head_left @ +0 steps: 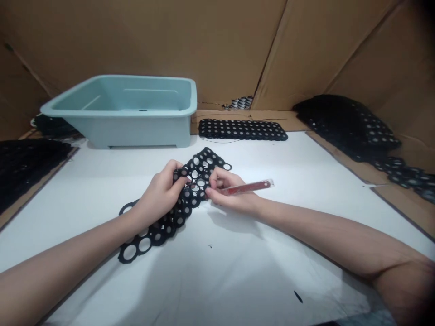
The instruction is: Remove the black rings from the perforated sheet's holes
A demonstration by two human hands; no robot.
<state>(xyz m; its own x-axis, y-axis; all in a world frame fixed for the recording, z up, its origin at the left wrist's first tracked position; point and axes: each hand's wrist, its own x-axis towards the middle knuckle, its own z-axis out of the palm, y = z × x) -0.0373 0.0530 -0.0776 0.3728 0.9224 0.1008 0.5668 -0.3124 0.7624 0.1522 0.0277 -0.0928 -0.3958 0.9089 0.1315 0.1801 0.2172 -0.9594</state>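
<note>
Mesh [186, 201] well inside tabletop edges [331, 159]

From here the left hand [165, 192] and its wrist cover part of the black perforated piece [183, 210], while the right hand's [231, 188] fingers hide one end of the red tool [249, 187]. The blue basin's [136, 129] front wall blocks its floor. The black pile [27, 167] at left, blurred together, runs out of view. A dark speck [210, 246] on the white tabletop [238, 276] is too tiny to identify.
</note>
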